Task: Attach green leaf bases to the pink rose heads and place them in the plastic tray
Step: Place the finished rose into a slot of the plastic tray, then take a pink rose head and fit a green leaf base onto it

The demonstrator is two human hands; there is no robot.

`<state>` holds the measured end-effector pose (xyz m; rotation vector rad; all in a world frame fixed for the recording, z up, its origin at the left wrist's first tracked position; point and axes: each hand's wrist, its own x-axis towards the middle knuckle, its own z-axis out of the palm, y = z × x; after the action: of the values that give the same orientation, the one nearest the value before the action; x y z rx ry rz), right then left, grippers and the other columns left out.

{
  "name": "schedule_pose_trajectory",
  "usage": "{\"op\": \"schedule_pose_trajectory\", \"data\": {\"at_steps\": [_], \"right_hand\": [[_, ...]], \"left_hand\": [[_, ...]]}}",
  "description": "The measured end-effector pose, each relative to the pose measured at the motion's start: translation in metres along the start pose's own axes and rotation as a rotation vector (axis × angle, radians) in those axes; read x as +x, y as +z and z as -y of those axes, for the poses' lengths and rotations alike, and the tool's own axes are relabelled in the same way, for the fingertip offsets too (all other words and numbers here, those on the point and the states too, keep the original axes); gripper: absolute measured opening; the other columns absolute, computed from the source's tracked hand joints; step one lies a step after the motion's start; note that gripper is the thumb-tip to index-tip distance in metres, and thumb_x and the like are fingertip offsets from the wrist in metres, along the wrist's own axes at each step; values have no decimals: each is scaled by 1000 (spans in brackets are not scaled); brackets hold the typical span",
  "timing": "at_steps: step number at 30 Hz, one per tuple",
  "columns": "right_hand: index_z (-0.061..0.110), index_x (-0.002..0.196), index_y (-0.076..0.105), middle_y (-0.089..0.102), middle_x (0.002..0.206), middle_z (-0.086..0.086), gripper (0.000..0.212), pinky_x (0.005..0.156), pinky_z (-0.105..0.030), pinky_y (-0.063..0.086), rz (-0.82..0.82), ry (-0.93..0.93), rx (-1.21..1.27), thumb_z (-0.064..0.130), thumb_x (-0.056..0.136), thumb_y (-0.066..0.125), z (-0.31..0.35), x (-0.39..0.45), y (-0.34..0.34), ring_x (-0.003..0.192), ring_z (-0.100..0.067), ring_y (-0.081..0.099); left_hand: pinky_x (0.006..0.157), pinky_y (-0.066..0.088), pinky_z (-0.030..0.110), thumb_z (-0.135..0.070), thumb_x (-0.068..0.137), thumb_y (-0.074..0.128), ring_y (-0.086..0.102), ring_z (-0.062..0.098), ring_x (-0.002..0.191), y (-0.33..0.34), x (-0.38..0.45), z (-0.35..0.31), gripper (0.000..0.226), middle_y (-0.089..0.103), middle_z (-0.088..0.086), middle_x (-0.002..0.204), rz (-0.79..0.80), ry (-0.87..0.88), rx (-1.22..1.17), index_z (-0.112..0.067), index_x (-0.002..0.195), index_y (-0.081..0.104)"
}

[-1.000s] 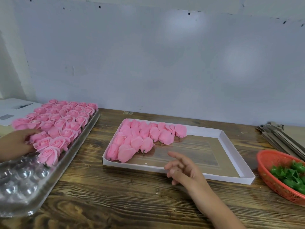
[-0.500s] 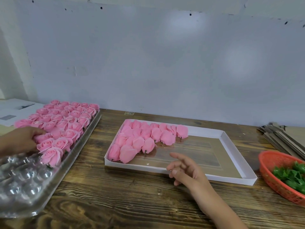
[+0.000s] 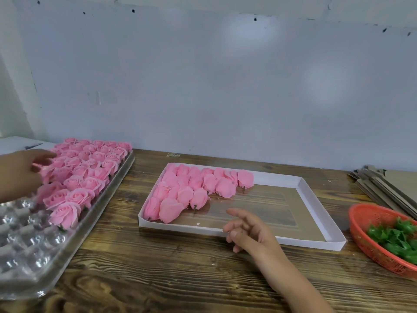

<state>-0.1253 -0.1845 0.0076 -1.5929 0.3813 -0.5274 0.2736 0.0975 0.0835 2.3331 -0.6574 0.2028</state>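
Left hand (image 3: 19, 175): reached in from the left edge over the near-left rose heads (image 3: 83, 170), fingers extended and loosely spread, fingertips at the blooms; whether anything was pinched, not discernible. 
Right hand (image 3: 250, 231): hovered at the near rim of the white-walled tray (image 3: 316, 211), fingers relaxed and slightly curled, grip apart, nothing held. 
Clear plastic blister tray (image 3: 24, 245): at left on the desk (image 3: 169, 274); far part filled with upright pink rose heads in rows, near cups bare. 
White-walled tray: at desk centre, clear bottom; finished roses (image 3: 191, 190) laid on their sides in overlapping rows across its far-left part, short dark stems showing under a few. 
Orange basket (image 3: 365, 236): at right edge, well apart from the tray, holding green leaf bases (image 3: 397, 238). 
Stack of flat cardboard (image 3: 388, 186): behind the basket, against the pale wall (image 3: 225, 86).
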Motion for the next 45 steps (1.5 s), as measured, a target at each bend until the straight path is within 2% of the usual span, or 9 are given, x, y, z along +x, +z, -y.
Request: {"op": "schedule_pose_trajectory", "data": {"at_steps": [5,9,11,17,21,31,34,38,45], "right_hand": [[20,121,63,72,93,-1,34,69,-24,52,-9,-5,-11,5,90,62,2,-1,-2,82,-14,63],[15,111,67,73,89,-3,29,67,-25,51,-37,-9,-10,-5,94,55,4,-2,-1,78,-13,63],[14,109,67,72,87,-2,26,66,-25,51,-47,-21,-16,-5,94,55,4,-2,-2,76,-12,63],[26,87,65,68,79,0,22,68,-22,48,-108,-72,-141,5,91,64,1,-1,0,72,-11,58],[29,76,54,62,76,-2,14,61,-21,44,-157,-170,-424,33,82,66,-3,-3,4,62,-8,50],[28,70,49,57,64,11,22,54,-19,39,-389,-89,-762,36,87,62,-1,28,16,66,-3,56],[23,69,47,55,65,9,27,56,-29,37,-340,24,-747,38,85,62,4,54,28,63,-9,52],[18,53,42,42,40,10,38,47,-25,29,-253,191,-599,29,82,65,4,93,49,44,-7,39],[14,68,53,55,64,0,18,49,-24,36,-330,251,-553,23,76,65,-9,121,78,58,-12,50]], "left_hand": [[68,49,22,-11,94,60,63,1,83,40,-67,-108,31,66,-20,92,85,312,50,-37,110,67],[87,50,21,-43,97,58,57,-8,98,114,-124,-148,21,64,-26,109,430,487,55,-41,117,67],[79,42,11,-53,96,55,54,-9,95,141,-140,-155,25,60,-24,106,524,586,108,-39,114,65],[77,38,9,-40,100,55,52,-3,89,177,-145,-151,16,60,-18,95,410,681,107,-30,98,67],[81,51,26,-32,99,57,56,7,89,183,-153,-147,13,64,-13,94,298,719,142,-25,94,67],[76,49,25,-29,97,60,55,8,82,183,-155,-149,15,63,-11,87,273,661,89,-22,85,65],[74,49,28,-26,95,65,57,11,82,182,-156,-150,11,65,-9,86,260,667,68,-20,86,69],[79,50,28,-27,95,65,61,11,89,181,-156,-149,11,70,-9,96,262,676,55,-21,97,73],[86,50,27,-27,94,64,63,10,97,182,-156,-147,19,73,-10,108,248,708,22,-23,109,75]]}}
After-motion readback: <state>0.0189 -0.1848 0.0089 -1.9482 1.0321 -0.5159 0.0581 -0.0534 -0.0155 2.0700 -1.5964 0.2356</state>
